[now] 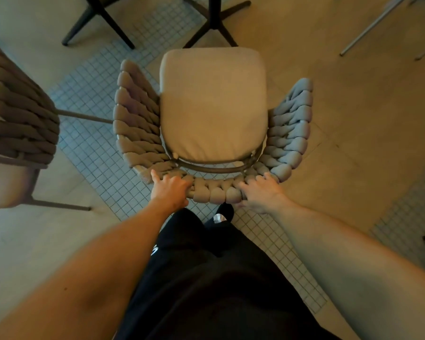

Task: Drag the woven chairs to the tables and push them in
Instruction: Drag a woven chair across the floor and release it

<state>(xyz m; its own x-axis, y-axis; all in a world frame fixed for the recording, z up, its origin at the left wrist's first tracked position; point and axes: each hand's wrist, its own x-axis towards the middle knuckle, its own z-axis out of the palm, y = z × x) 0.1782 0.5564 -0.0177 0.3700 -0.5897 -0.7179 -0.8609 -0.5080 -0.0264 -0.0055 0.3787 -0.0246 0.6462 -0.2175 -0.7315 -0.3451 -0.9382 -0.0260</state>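
A woven chair [138,119] with a beige seat cushion [214,104] stands directly in front of me, seen from above, its seat pointing away. My left hand [169,187] grips the left part of the curved woven backrest. My right hand [260,192] grips the right part of the same backrest. Just beyond the cushion's front edge stands the black cross-shaped foot of a table [216,18]. The tabletop is outside the view.
A second woven chair [17,119] stands at the left, its leg reaching toward the first chair. Another black table foot [98,20] sits at the top left. Grey metal legs [373,25] show at the top right. My dark trousers and shoe [223,212] are below the backrest.
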